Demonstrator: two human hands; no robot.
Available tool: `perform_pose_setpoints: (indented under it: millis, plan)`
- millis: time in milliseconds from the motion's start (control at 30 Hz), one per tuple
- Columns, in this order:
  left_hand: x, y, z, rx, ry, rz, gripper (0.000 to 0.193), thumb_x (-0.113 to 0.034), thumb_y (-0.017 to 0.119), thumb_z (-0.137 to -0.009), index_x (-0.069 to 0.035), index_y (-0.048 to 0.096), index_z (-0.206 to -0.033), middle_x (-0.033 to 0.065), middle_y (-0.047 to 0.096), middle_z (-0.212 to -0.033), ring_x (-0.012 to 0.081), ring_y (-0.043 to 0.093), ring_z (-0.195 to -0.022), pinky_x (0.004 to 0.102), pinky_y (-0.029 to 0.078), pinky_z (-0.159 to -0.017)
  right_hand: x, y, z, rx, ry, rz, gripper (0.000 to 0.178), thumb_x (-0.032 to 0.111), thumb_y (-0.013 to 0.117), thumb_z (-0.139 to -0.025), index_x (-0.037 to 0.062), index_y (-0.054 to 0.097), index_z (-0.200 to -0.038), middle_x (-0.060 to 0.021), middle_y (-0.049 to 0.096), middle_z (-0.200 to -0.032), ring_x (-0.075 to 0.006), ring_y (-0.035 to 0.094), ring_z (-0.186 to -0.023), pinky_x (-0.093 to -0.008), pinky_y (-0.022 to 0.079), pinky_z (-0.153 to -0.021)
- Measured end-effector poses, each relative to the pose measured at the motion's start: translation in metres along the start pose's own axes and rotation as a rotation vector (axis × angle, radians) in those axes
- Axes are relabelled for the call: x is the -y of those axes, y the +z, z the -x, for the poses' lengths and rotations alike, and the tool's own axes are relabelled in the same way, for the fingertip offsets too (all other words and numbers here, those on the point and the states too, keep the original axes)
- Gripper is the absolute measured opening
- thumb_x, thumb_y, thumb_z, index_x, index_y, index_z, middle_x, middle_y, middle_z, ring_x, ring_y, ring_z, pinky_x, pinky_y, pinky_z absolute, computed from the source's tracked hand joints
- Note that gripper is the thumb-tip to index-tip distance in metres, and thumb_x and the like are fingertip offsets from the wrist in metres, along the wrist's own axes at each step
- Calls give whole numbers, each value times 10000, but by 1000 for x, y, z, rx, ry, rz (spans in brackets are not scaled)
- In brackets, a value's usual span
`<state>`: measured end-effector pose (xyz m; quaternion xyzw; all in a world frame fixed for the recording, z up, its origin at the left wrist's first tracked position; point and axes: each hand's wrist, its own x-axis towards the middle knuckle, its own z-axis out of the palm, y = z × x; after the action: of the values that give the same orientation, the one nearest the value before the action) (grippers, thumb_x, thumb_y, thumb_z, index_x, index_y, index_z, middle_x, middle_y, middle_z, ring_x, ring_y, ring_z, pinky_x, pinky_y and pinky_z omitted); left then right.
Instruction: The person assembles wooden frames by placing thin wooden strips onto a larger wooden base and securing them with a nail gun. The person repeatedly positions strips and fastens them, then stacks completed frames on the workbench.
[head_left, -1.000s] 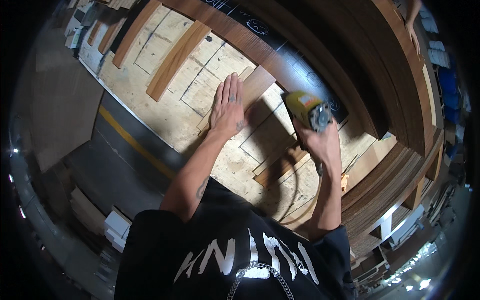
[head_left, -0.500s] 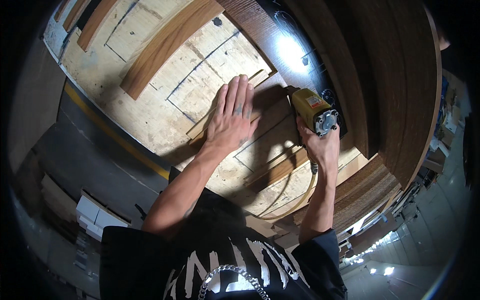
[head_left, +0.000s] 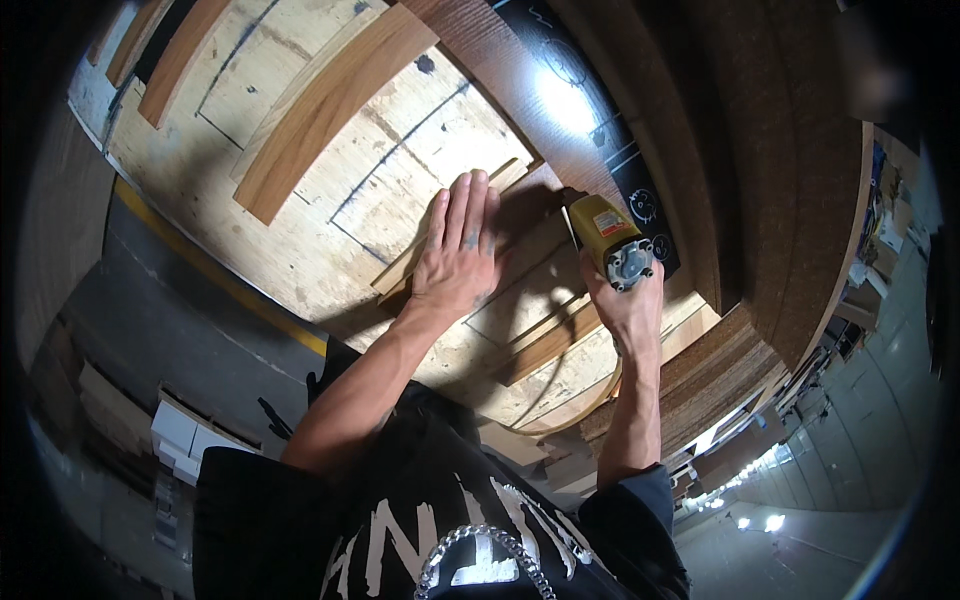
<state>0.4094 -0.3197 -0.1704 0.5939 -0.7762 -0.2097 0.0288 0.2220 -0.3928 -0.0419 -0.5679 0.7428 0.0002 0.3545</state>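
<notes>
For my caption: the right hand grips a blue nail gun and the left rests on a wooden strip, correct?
Not blue: in the head view, the right hand grips a yellow pneumatic nail gun and the left hand rests on a wooden strip.

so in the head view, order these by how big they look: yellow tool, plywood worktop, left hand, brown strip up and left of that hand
1. Plywood worktop
2. Brown strip
3. Unsure between yellow tool and left hand: the right hand partly hides the tool
</notes>
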Motion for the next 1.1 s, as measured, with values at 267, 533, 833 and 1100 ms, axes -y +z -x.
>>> perform_pose_setpoints:
  millis: [267,533,833,1100]
  plan:
    - [-1,-14,-4,139,9,-63,721,-228,429,-981,132,202,-1562,311,133,-1665,430,102,-1565,553,18,-1273,15,6,-12,76,-31,15,346,209,743,-869,-43,737,-1106,-196,772,-949,-278,763,-840,-370,604,-762]
    - [2,-15,-3,130,31,-85,724,-194,435,-969,136,185,-1563,307,146,-1661,437,135,-1554,557,31,-1274,17,11,-11,10,-58,110,372,246,744,-873,-63,723,-1079,-190,771,-926,-272,761,-806,-381,596,-735]
    - [-1,-6,0,-141,22,18,650,-295,476,-1015,93,331,-1516,292,277,-1620,401,260,-1525,502,186,-1271,32,28,36,-22,90,-3,315,191,753,-794,-76,738,-959,-274,729,-843,-382,747,-814,-448,580,-746]
    - [128,-75,-35,-257,-277,-122,816,-509,502,-1023,9,238,-1596,291,158,-1660,407,102,-1562,640,23,-1231,18,40,34,-93,83,-149,329,199,690,-795,-74,733,-974,-324,707,-884,-438,724,-911,-479,561,-797]
